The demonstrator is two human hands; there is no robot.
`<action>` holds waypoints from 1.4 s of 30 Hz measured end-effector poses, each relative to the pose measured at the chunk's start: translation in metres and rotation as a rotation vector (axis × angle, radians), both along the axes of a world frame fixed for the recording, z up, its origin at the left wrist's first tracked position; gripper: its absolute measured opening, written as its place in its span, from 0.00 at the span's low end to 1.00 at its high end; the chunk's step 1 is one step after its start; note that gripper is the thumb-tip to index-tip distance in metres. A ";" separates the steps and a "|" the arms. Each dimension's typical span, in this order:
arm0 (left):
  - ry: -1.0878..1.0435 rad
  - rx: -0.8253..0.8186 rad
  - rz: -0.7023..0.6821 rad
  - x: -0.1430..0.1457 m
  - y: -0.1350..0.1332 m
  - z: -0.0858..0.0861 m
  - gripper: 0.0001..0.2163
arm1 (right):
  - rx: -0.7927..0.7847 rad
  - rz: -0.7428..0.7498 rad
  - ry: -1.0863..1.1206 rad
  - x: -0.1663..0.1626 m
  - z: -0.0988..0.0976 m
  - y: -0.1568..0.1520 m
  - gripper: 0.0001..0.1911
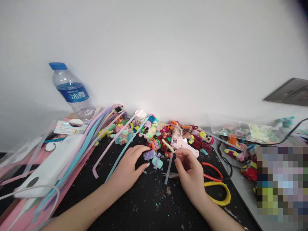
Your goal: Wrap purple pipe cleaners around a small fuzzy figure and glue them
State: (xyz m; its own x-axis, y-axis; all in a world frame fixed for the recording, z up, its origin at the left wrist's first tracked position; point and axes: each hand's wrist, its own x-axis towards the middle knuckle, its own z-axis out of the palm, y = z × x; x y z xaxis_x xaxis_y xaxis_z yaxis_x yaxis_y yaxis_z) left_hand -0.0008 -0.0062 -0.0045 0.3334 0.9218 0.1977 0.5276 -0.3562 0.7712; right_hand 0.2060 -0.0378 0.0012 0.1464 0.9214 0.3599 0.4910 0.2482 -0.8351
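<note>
My left hand (128, 163) reaches in from the left, its thumb and index finger apart. Just beyond these fingertips lies a purple coiled pipe-cleaner piece (149, 155), with a mint-green coiled piece (157, 163) beside it. In my right hand (190, 168), thumb and index finger pinch a short pale yellow pipe cleaner (167, 144). A translucent glue stick (168, 170) slants down beside that thumb; whether it is touched I cannot tell. Behind the right hand rests a pink glue gun (184, 146). Scissors with red and yellow handles (222, 194) lie partly under the right hand and wrist.
Long pastel pipe cleaners (84, 147) lie over a white device (51, 166) on the left. A water bottle (72, 91) leans against the wall. Colourful pipe-cleaner dolls (124, 133) line the back of the black mat (144, 205). A black cable (231, 166) runs along the right.
</note>
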 end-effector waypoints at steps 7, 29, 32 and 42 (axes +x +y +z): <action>-0.113 -0.105 0.055 0.001 0.004 -0.003 0.12 | -0.007 0.008 0.002 0.000 -0.001 0.000 0.04; -0.959 -0.649 -0.007 0.004 -0.001 0.008 0.07 | 0.072 0.246 -0.213 0.001 0.007 -0.001 0.10; -0.876 -0.617 -0.051 0.003 -0.003 0.008 0.06 | 0.076 0.232 -0.200 0.001 0.006 -0.002 0.12; -0.588 -0.567 -0.126 0.007 -0.007 0.019 0.09 | 0.158 0.347 -0.233 -0.001 0.007 -0.006 0.08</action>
